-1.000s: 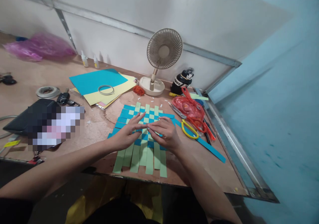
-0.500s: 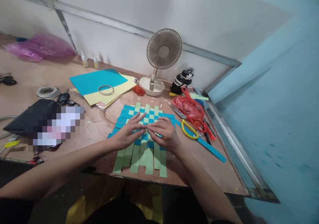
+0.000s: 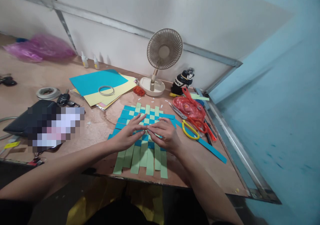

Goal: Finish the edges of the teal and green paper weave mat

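Observation:
A woven paper mat (image 3: 142, 160) of light green and teal strips lies flat on the wooden table (image 3: 212, 175). My left hand (image 3: 127, 135) rests on its left half with the fingers spread. My right hand (image 3: 163, 135) sits on its right half with curled fingers, their tips almost meeting the left fingertips at the centre. Together the hands hide the middle of the weave. Loose green strip ends stick out toward me. A long teal strip (image 3: 212, 150) runs from the mat's right side toward the table's right edge.
Right of the mat lie yellow-handled scissors (image 3: 190, 130), red-handled scissors (image 3: 200, 125) and a red plastic bag (image 3: 186, 105). A small fan (image 3: 164, 48) stands behind. Teal card on yellow paper (image 3: 97, 81) lies back left. A black pouch (image 3: 27, 118) sits at left, partly pixelated.

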`<move>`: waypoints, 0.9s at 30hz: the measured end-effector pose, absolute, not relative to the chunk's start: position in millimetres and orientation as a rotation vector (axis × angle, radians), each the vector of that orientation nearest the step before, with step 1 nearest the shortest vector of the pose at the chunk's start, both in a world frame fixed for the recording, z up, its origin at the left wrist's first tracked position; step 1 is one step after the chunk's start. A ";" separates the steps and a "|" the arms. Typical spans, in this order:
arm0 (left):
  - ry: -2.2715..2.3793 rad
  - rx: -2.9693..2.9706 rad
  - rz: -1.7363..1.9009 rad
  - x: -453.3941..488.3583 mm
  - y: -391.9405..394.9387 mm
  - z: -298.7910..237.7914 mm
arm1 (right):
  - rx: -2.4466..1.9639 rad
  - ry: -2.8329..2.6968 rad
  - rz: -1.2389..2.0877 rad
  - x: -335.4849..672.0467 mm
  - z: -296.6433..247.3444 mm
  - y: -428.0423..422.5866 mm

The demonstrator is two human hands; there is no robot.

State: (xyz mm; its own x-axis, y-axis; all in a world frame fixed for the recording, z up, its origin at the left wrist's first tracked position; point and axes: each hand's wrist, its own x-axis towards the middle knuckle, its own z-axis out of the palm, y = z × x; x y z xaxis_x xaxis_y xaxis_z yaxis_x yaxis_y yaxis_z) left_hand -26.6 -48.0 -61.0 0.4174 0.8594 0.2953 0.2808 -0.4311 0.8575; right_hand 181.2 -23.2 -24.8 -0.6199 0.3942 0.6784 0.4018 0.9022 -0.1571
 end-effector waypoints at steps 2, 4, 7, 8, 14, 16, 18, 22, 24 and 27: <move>0.978 1.929 0.985 -26.3 -48.0 -61.1 | -0.557 -2.300 -0.007 181.2 -24.4 -22.9; 0.986 1.929 0.985 -26.1 -48.0 -61.3 | -0.544 -2.308 -0.002 181.3 -23.9 -22.6; 1.000 1.941 0.982 -26.4 -47.6 -61.8 | -0.529 -2.323 -0.008 181.6 -23.5 -22.2; 1.005 1.950 0.980 -26.6 -47.2 -62.1 | -0.530 -2.325 -0.015 181.6 -23.6 -22.1; 0.993 2.002 0.985 -27.4 -43.8 -65.0 | -0.527 -2.327 -0.026 181.4 -25.5 -21.6; 0.993 2.013 0.988 -27.5 -43.0 -66.1 | -0.530 -2.330 -0.024 180.9 -26.1 -21.6; 0.990 2.021 0.986 -27.5 -42.7 -66.8 | -0.531 -2.327 -0.027 180.3 -26.8 -21.5; 0.965 2.029 0.975 -27.6 -43.0 -66.0 | -0.535 -2.315 -0.025 179.4 -27.9 -21.3; 0.956 2.033 0.975 -27.8 -43.1 -65.2 | -0.542 -2.321 -0.020 179.3 -27.9 -21.4; 0.955 2.045 0.979 -27.9 -42.9 -64.7 | -0.544 -2.332 -0.023 179.3 -27.7 -22.0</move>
